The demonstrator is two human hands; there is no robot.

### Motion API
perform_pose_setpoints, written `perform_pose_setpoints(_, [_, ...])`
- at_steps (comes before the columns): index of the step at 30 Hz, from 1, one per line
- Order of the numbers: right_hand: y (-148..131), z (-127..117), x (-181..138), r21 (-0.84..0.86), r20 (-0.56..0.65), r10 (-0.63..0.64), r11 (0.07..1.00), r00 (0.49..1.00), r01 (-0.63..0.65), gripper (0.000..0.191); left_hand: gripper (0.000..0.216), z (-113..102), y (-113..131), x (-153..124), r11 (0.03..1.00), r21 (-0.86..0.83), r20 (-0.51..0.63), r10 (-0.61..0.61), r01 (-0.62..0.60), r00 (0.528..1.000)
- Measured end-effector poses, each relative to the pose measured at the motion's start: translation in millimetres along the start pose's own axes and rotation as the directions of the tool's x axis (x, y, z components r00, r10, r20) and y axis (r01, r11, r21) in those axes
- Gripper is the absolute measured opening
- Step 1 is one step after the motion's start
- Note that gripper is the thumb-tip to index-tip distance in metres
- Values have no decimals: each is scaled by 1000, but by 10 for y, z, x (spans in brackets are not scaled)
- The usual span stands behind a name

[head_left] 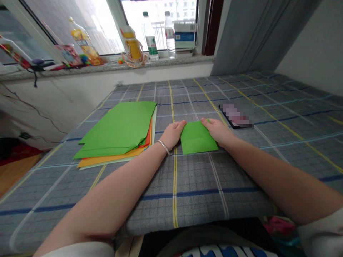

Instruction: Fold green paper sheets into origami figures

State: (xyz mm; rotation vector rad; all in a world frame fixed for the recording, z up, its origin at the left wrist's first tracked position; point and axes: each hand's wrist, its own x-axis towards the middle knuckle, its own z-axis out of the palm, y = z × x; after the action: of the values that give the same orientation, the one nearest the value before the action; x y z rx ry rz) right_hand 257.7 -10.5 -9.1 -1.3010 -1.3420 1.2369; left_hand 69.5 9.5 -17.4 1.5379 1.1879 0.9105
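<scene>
A small green sheet of paper (198, 139) with a faint crease across it is held between my two hands, just over the checked cloth. My left hand (173, 135), a silver bangle on its wrist, pinches the sheet's upper left corner. At the upper right corner, my right hand (214, 129) grips it with the thumb on top. The fingers beneath the paper are hidden. To the left lies a stack of larger coloured paper (120, 123), green on top with orange, red and pale sheets showing below; one green corner curls up.
A phone (235, 117) with a blurred-out screen lies right of my hands on the checked cloth (195, 200). Behind, the windowsill (107, 67) carries an orange drink bottle (84, 43), a yellow cup (133, 46), two clear bottles (151, 37) and a box (184, 35).
</scene>
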Motion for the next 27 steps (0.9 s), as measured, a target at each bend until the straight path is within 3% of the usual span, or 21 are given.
perform_pose_setpoints(5, [12, -19, 1, -42, 19, -14, 999, 1000, 14, 43, 45, -40, 2, -16, 999, -6, -77, -43, 43, 996])
perform_pose_setpoints(10, [147, -99, 98, -119, -118, -89, 990, 989, 75, 46, 31, -27, 76, -67, 959, -271, 196, -30, 83, 980])
perform_pose_setpoints(13, [181, -132, 139, -112, -164, -110, 989, 980, 92, 40, 25, -27, 92, -76, 960, -261, 334, -5, 98, 942])
perform_pose_setpoints(15, [152, -148, 129, -127, -155, -105, 988, 982, 86, 33, 21, -36, 63, -61, 980, -189, 288, -5, 62, 958])
perform_pose_setpoints(20, [20, -191, 44, -155, -57, -34, 988, 998, 25, 20, 12, -80, -47, 11, 998, 66, 30, -28, 26, 999])
perform_pose_setpoints(24, [-16, -248, 9, -210, 22, 52, 977, 998, -46, 21, 11, -90, -23, 4, 960, 268, 25, 76, -80, 997])
perform_pose_setpoints(27, [-31, -296, -10, -374, 39, 75, 926, 996, -55, 21, 9, -72, 29, -56, 857, 491, 46, 156, -158, 987])
